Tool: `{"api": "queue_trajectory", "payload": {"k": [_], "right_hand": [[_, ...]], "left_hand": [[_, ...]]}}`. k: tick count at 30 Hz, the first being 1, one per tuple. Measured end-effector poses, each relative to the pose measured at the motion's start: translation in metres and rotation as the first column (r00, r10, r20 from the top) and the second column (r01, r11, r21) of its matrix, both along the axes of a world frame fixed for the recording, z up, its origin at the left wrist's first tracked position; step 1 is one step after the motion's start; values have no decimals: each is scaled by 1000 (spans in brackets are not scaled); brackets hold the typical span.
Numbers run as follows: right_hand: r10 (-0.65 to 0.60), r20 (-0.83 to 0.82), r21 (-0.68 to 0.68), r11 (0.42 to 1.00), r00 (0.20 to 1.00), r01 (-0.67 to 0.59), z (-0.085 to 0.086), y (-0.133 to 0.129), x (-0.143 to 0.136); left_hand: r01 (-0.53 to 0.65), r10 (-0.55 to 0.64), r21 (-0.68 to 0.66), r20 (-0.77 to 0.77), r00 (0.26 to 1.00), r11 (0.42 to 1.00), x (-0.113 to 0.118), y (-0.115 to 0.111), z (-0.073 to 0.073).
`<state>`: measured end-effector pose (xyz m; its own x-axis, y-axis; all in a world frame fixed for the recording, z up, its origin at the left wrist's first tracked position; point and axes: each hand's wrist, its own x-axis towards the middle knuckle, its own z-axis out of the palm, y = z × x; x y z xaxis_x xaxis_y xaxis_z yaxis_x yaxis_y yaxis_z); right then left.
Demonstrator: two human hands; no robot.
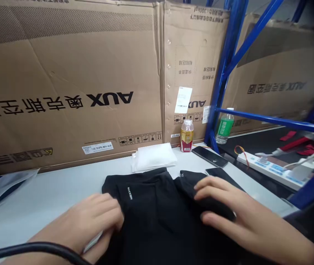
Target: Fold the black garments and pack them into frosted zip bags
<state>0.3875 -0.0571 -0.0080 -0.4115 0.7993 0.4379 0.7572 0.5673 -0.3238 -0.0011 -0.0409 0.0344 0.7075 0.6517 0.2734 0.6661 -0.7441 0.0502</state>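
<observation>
A piece of black clothing (146,217) with small white lettering near its top left lies spread on the grey-white table in front of me. My left hand (90,217) is at its left edge, fingers curled down and bunched against the fabric; what lies under the fingertips is partly hidden. Over the right part of the cloth is my right hand (229,209), fingers stretched out and thumb apart, touching a raised fold. Both hands are slightly blurred.
Behind the table (63,184) stand large cardboard boxes (71,73). A folded white bundle (154,156), a small bottle (187,136) and dark phones (210,156) are near the back. Blue rack posts (217,95), a power strip (270,171) and a green-labelled bottle (224,127) stand right. A black cable (35,247) crosses lower left.
</observation>
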Motion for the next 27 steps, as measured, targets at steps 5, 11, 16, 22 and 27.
{"api": "queue_trajectory", "payload": {"k": [5, 11, 16, 22, 27], "right_hand": [[-135, 53, -141, 980, 989, 142, -13, 49, -19], [-317, -79, -216, 931, 945, 294, -12, 60, 5], [-413, 86, -91, 903, 907, 420, -9, 66, 4], [-240, 104, 218, 952, 965, 213, -26, 36, -63], [-150, 243, -151, 970, 958, 190, -58, 29, -69]], "left_hand": [[-219, 208, -118, -96, 973, 969, 15, 54, -4], [-219, 193, -301, -116, 974, 928, 7, 89, -13], [-307, 305, -22, -72, 950, 951, 22, 96, -1], [2, -20, -145, -124, 992, 989, 65, 57, -29], [10, -85, -419, -160, 984, 908, 54, 36, -68]]}}
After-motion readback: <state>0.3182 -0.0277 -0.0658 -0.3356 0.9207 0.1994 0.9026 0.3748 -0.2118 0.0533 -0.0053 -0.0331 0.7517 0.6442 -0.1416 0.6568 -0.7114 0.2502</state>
